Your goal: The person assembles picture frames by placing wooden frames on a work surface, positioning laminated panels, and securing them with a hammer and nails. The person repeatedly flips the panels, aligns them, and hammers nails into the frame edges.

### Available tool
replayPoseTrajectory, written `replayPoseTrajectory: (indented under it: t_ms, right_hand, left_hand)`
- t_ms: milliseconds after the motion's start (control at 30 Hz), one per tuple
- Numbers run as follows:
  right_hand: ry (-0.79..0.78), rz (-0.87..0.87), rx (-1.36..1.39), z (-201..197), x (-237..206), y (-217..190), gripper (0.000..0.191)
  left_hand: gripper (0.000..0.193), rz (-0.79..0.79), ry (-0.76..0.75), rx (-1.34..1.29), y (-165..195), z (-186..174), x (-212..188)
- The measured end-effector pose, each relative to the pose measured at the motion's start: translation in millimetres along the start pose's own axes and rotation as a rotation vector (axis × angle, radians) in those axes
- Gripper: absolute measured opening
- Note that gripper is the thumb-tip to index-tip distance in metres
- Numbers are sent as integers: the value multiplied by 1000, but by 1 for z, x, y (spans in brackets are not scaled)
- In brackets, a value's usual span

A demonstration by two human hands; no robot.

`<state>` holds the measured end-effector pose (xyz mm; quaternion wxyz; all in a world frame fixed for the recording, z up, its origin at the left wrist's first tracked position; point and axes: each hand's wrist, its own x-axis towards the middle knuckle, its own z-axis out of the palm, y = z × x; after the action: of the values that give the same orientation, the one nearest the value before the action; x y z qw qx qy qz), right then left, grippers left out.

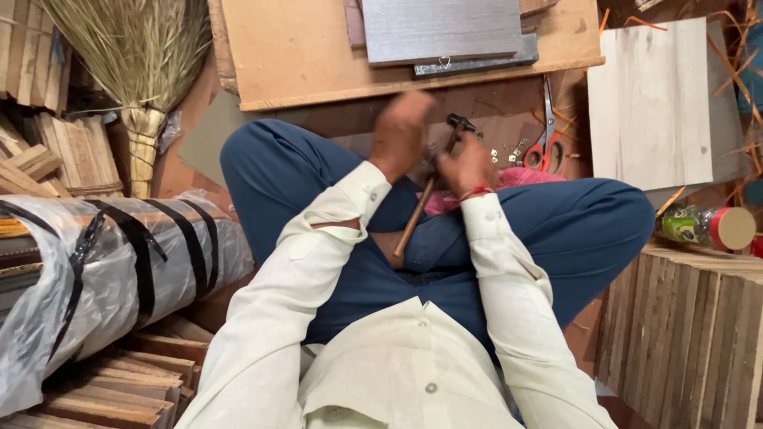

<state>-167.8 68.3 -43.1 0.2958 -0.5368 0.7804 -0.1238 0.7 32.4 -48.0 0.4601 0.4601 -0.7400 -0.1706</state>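
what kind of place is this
Probably a small woodworking or frame-making workshop, worked on the floor. The right hand holds a hammer, stacked wooden slats stand nearby, and cut boards lie about.

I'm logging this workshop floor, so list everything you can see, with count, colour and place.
Small wooden-handled hammer: one, dark head, in the right hand, centre.
Orange-handled scissors: one, on the floor right of the hammer.
Small metal hanger pieces: several, silver, beside the scissors.
Pink cloth: one, under the right hand.
Grey rectangular panel: one, on the tan board, top.
Pale wooden board: one, top right.
Straw broom: one, tan, top left.
Plastic-wrapped bundle with black tape: one, left.
Red-capped bottle: one, right.
Stacked wooden slats: many, brown, lower right.
Left hand: blurred, above the knee.
Right hand: gripping the hammer.
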Motion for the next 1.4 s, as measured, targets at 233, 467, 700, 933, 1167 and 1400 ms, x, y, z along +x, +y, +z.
replayPoseTrajectory:
  t_ms: [233, 467, 700, 933, 1167, 1400]
  right_hand:
    - [97, -23, 25, 8, 8, 12, 70]
    - [113, -18, 513, 11, 14, 40, 66]
    - [90, 62, 739, 6, 12, 37, 59]
    - [36, 92, 880, -1, 11, 32, 57]
    - [-97, 231, 1136, -4, 3, 37, 59]
    - [-310, 328, 1483, -3, -23, 41, 35]
  left_hand:
    - [3, -157, -587, 251, -26, 51, -31]
    - [6, -60, -490, 207, -29, 55, -36]
    - [11, -244, -515, 160, -17, 51, -30]
    - [14, -322, -432, 34, 0, 36, -25]
    - [18, -475, -141, -378, 16, 9, 19]
    - [11, -191, 1, -174, 1, -13, 106]
